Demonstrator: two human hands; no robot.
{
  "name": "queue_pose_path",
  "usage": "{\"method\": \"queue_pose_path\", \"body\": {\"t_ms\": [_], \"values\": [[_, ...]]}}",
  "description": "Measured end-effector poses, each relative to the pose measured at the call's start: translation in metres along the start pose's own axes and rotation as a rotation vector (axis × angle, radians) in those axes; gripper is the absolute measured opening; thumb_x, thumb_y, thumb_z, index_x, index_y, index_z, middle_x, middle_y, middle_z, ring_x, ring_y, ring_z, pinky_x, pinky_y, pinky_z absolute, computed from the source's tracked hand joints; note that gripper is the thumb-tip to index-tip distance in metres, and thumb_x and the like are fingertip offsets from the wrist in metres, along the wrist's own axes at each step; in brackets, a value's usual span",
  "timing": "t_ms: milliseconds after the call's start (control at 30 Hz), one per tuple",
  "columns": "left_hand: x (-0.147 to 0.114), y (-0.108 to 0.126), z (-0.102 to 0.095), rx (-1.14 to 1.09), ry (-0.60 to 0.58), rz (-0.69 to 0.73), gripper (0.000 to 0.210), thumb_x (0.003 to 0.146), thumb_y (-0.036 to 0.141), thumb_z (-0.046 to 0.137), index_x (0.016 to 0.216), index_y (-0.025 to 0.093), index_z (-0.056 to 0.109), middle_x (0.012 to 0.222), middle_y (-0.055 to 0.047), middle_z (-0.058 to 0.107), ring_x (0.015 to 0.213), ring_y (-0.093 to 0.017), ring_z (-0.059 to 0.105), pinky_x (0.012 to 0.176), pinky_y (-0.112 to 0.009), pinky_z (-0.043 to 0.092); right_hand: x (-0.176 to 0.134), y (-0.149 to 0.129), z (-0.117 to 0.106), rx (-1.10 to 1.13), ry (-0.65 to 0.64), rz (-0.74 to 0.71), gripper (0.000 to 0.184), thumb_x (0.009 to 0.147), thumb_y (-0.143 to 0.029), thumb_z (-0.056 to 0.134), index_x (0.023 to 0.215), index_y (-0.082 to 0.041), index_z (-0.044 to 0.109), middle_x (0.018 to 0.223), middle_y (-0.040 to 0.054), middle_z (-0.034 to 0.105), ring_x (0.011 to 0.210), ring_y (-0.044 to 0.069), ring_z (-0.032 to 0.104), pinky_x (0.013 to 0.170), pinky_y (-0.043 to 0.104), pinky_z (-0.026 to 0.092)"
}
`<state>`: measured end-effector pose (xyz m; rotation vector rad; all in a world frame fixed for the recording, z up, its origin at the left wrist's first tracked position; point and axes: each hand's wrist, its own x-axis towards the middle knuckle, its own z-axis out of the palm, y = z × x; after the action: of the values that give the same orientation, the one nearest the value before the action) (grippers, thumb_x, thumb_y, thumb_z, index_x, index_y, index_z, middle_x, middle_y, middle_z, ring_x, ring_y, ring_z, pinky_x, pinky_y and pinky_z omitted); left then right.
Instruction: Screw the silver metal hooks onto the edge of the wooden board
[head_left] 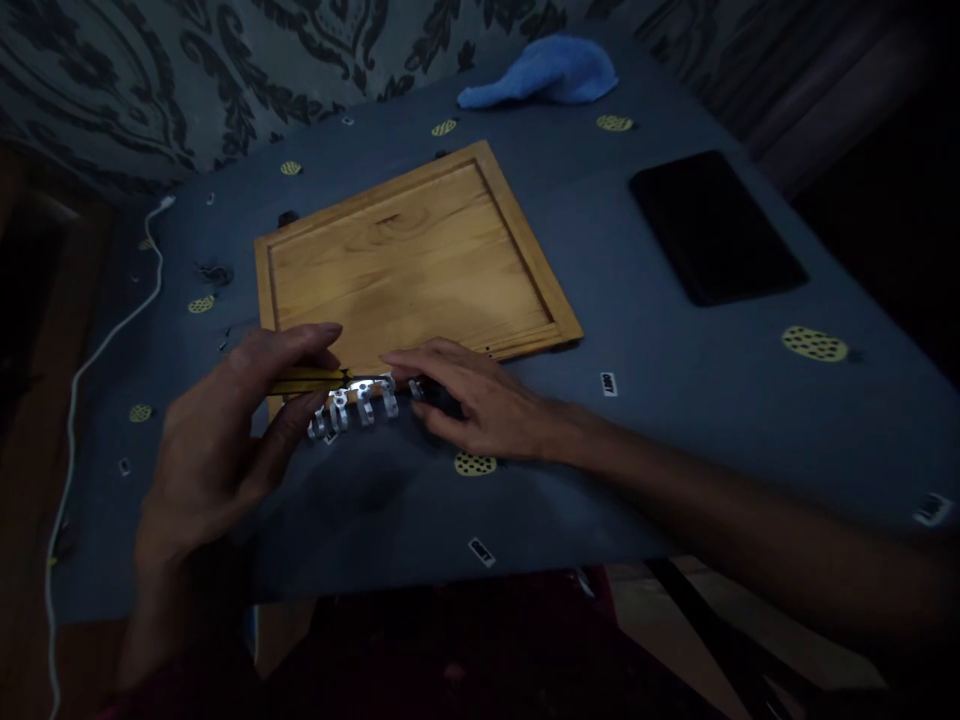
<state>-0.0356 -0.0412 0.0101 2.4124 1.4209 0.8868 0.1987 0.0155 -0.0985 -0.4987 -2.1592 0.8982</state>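
Plainly, metal pieces: the row of small silvery pieces [365,405] sits along the near edge of the wooden board [442,260], toward its near left corner, some of them reaching past that edge over the worktop [570,500].
Long axis of the row: runs left to right with the board's near edge, rising slightly to your right.
Yellow tool: the slim yellow-and-black tool [309,381] lies nearly along the same line; its dark end points right, at the bright left part of the row.
Left hand: your left hand [214,430] has its fingers pinched around the tool, thumb below, forefinger above; the row lies to the right of these fingers, and the thumb tip is just beside its left end.
Right hand: your right hand [484,400] comes in from the right; its fingers are curled and partly spread at the row's right end. Something dark shows between thumb and forefinger; you cannot tell here whether they grip it.
Nearer hand: neither clearly; your fingers bracket the row from both ends.
Far edge of worktop: blue cloth [555,75].
Right side of worktop: black flat slab [716,230], well apart from your hands.
Left edge of worktop: white cable [105,345].
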Motion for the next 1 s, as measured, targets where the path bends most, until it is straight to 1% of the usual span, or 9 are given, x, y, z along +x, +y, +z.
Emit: {"method": "queue_pose_path", "body": {"t_ms": [133, 233, 433, 567, 633, 700, 833, 933, 1000], "values": [[0.001, 0.004, -0.004, 0.001, -0.057, -0.034, 0.057, 0.093, 0.012, 0.067, 0.143, 0.038, 0.058, 0.113, 0.003, 0.072, 0.103, -0.015, 0.071, 0.095, -0.028, 0.057, 0.0, -0.001, -0.001, 0.001, -0.019, 0.017, 0.051, 0.097, -0.014, 0.053, 0.147, -0.024, 0.048, 0.12, 0.0108, 0.066, 0.115, 0.026, 0.062, 0.098, 0.051, 0.056], [0.002, 0.008, -0.003, -0.016, -0.035, -0.037, 0.06, 0.092, 0.008, 0.066, 0.143, 0.038, 0.058, 0.114, 0.003, 0.072, 0.105, -0.014, 0.07, 0.097, -0.026, 0.055, 0.0, -0.001, -0.001, -0.004, -0.022, 0.021, 0.05, 0.097, -0.014, 0.053, 0.147, -0.025, 0.048, 0.12, 0.0104, 0.066, 0.115, 0.026, 0.062, 0.098, 0.052, 0.056], [0.001, 0.015, 0.004, -0.026, 0.005, -0.081, 0.059, 0.094, 0.008, 0.065, 0.142, 0.042, 0.059, 0.114, 0.004, 0.071, 0.106, -0.014, 0.069, 0.097, -0.029, 0.053, 0.001, -0.002, -0.002, -0.015, -0.012, 0.014, 0.049, 0.097, -0.014, 0.053, 0.146, -0.022, 0.049, 0.119, 0.0108, 0.068, 0.114, 0.026, 0.063, 0.098, 0.051, 0.057], [-0.001, 0.012, 0.006, -0.025, 0.01, -0.101, 0.054, 0.093, 0.012, 0.068, 0.139, 0.041, 0.06, 0.114, 0.003, 0.071, 0.104, -0.015, 0.069, 0.096, -0.03, 0.055, 0.001, -0.003, -0.002, -0.021, -0.022, 0.019, 0.048, 0.097, -0.014, 0.054, 0.145, -0.022, 0.05, 0.119, 0.0114, 0.068, 0.114, 0.026, 0.062, 0.097, 0.051, 0.057], [-0.001, 0.01, 0.006, 0.014, 0.007, -0.115, 0.05, 0.095, 0.014, 0.067, 0.137, 0.04, 0.061, 0.114, 0.002, 0.072, 0.104, -0.016, 0.07, 0.096, -0.031, 0.056, 0.001, -0.002, -0.002, -0.018, -0.016, 0.011, 0.048, 0.097, -0.013, 0.053, 0.144, -0.021, 0.049, 0.119, 0.0115, 0.067, 0.114, 0.026, 0.062, 0.097, 0.051, 0.057], [-0.001, 0.008, 0.006, 0.056, 0.012, -0.119, 0.048, 0.096, 0.016, 0.067, 0.137, 0.039, 0.061, 0.114, 0.002, 0.072, 0.104, -0.017, 0.071, 0.095, -0.031, 0.058, 0.0, -0.001, -0.001, -0.014, -0.012, 0.005, 0.05, 0.097, -0.013, 0.053, 0.145, -0.023, 0.048, 0.119, 0.0104, 0.067, 0.115, 0.026, 0.062, 0.097, 0.052, 0.057], [-0.001, 0.006, 0.007, 0.066, 0.023, -0.111, 0.047, 0.096, 0.017, 0.066, 0.138, 0.039, 0.06, 0.115, 0.002, 0.072, 0.103, -0.017, 0.072, 0.095, -0.032, 0.059, 0.0, 0.0, 0.0, -0.011, -0.017, 0.012, 0.052, 0.096, -0.013, 0.053, 0.146, -0.026, 0.047, 0.119, 0.0092, 0.067, 0.115, 0.027, 0.063, 0.096, 0.054, 0.058], [-0.001, 0.006, 0.009, 0.039, 0.02, -0.116, 0.047, 0.097, 0.016, 0.066, 0.138, 0.039, 0.06, 0.116, 0.003, 0.072, 0.105, -0.016, 0.071, 0.096, -0.031, 0.058, 0.0, -0.001, -0.001, -0.012, -0.02, 0.019, 0.051, 0.096, -0.014, 0.053, 0.146, -0.024, 0.047, 0.12, 0.0103, 0.067, 0.115, 0.027, 0.062, 0.097, 0.054, 0.058], [-0.002, 0.006, 0.008, 0.039, 0.027, -0.089, 0.051, 0.095, 0.015, 0.068, 0.139, 0.039, 0.058, 0.116, 0.003, 0.071, 0.105, -0.015, 0.071, 0.096, -0.03, 0.057, 0.0, -0.001, -0.001, -0.005, -0.023, 0.02, 0.05, 0.097, -0.014, 0.052, 0.146, -0.023, 0.047, 0.121, 0.0111, 0.067, 0.116, 0.027, 0.062, 0.098, 0.053, 0.057]]}}
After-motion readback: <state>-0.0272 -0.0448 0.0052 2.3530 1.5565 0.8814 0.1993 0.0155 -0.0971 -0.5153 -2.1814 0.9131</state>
